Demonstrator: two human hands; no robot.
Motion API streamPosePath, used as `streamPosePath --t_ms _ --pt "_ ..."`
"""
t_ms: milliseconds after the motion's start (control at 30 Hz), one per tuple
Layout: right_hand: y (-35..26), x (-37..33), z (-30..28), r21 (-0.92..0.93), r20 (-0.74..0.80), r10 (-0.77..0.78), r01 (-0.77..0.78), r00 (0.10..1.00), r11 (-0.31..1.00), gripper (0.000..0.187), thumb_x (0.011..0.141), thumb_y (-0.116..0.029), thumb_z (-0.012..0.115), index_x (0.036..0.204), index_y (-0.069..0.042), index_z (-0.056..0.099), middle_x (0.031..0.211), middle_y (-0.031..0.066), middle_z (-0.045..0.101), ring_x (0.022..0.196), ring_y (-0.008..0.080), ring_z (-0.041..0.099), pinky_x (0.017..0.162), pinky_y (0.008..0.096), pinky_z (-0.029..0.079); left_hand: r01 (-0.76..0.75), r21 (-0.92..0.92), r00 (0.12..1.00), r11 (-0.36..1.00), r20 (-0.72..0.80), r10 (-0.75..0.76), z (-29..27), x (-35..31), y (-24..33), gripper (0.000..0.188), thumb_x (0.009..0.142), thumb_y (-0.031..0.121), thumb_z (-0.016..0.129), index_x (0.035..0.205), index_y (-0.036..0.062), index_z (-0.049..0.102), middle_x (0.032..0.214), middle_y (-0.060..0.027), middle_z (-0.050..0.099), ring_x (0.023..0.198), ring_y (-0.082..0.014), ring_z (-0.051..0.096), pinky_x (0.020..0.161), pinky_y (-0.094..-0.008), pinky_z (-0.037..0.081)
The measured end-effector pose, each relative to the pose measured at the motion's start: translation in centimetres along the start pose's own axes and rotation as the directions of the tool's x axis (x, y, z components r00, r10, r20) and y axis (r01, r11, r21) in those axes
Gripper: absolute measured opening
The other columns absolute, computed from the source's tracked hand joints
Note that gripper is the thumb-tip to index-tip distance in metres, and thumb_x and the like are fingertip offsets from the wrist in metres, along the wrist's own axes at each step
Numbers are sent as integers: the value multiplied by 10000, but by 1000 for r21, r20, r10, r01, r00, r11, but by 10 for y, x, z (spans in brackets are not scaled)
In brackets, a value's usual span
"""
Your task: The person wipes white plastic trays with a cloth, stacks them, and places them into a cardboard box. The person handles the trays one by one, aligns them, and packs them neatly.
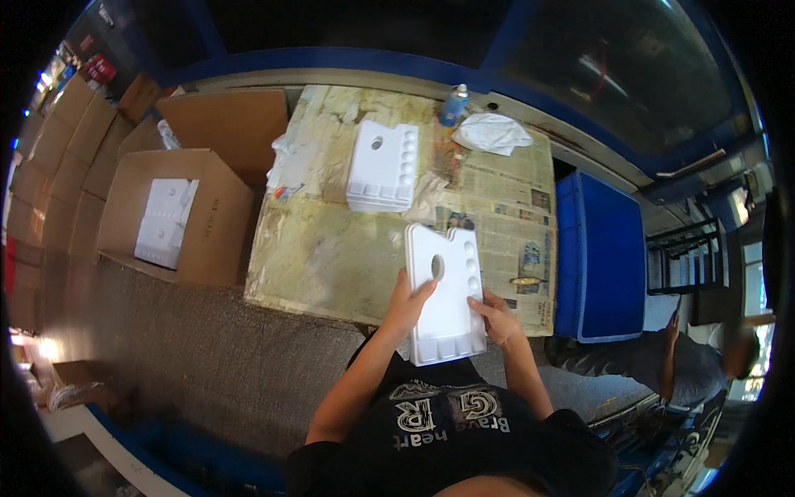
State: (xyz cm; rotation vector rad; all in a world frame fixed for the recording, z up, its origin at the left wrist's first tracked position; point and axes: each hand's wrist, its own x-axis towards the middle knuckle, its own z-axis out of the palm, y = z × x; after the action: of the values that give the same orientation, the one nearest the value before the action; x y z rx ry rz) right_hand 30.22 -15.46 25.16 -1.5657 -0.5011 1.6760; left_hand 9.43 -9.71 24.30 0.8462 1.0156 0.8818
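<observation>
Between my two hands is a small stack of white plastic paint palettes, held over the table's near edge. Each has an oval thumb hole, round wells down one side and square wells along the bottom. My left hand grips the left edge, thumb on top beside the hole. My right hand is closed on the right edge, thumb over the round wells. The fingers underneath are hidden. Farther off on the table, a taller stack of matching palettes lies flat.
The table is covered with stained newspaper. On it are a blue spray can, a white cloth and a crumpled rag. An open carton with palettes stands left. A blue bin and another person are at right.
</observation>
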Motion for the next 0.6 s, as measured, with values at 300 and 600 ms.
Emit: streamPosePath --t_ms 300,600 --pt "3 92 78 -207 187 -119 157 975 966 514 824 -257 718 1225 7 532 980 111 660 841 210 619 733 333 494 165 389 924 906 -382 -4 -104 46 5 506 790 217 742 1139 -51 492 1003 -180 636 910 -254 637 800 -361 495" --pt "-75 288 130 -658 -112 -700 475 705 583 647 827 -360 664 1326 -16 436 1083 223 561 1046 392 514 868 433 437 -200 583 925 787 -151 347 -144 304 63 533 736 121 785 1197 -1 547 1164 -124 569 1046 -216 564 903 -332 450"
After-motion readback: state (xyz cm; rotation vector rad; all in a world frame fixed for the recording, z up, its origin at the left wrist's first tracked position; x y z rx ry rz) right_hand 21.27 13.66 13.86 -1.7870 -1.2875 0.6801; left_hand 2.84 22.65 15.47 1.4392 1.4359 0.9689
